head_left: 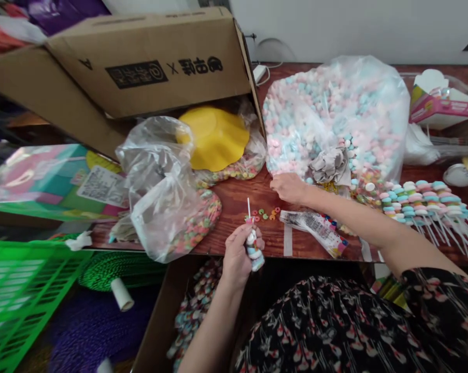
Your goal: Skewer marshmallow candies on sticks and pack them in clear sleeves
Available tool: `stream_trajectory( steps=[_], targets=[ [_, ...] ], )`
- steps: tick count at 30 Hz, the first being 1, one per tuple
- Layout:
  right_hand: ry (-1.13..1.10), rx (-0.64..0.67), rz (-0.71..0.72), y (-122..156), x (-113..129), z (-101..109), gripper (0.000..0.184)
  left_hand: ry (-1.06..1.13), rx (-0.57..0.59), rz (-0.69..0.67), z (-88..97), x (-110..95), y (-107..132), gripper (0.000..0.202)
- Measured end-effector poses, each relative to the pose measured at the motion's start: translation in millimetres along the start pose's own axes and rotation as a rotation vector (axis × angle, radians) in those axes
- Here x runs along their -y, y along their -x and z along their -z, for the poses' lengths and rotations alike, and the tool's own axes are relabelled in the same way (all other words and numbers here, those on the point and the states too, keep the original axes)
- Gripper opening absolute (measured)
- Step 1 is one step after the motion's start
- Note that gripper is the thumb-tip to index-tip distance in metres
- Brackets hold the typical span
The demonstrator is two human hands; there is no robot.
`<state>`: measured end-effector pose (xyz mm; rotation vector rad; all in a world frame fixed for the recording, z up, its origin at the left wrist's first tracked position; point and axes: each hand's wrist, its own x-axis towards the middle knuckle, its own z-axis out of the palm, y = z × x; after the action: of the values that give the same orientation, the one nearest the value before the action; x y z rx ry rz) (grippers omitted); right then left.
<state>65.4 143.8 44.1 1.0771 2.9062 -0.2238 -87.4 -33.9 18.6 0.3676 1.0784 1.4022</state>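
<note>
In my left hand (236,248) is a marshmallow pop (255,254) with pale blue and white pieces, its white stick (248,208) pointing up. The fingers are closed round its upper part, where the wrapping looks gathered. My right hand (290,187) is closed at the near edge of a big clear bag of pink and blue marshmallows (296,124), and what its fingertips pinch cannot be made out. Beside that wrist lies crumpled grey paper (330,165). Small candy rings (261,213) are scattered on the table between the hands, left of a printed clear wrapper (315,230).
Stacked marshmallow pops (424,199) lie at the right. A cardboard box (152,67) stands at the back left, with a yellow dish (214,137) before it. An open plastic bag of candy rings (197,223) is left of my hand. A green basket (19,295) sits lower left.
</note>
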Motion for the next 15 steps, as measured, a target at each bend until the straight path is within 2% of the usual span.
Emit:
stream_trajectory(
  steps=[5,8,11,15],
  targets=[
    [0.051,0.02,-0.012,-57.7,17.8,-7.2,0.033,0.103,-0.033,-0.026,-0.3,2.6,-11.7,0.018],
    [0.071,0.033,-0.012,-76.1,26.7,-15.1,0.037,0.125,-0.045,-0.035,7.5,1.0,-12.3,0.017],
    [0.088,0.053,0.022,-75.7,30.0,-17.3,0.035,0.105,-0.078,-0.057,16.5,-3.7,-10.4,0.017],
    [0.106,0.032,0.066,-45.7,30.0,-8.9,0.034,0.097,-0.09,-0.022,21.5,-12.0,-10.9,0.018]
  ],
)
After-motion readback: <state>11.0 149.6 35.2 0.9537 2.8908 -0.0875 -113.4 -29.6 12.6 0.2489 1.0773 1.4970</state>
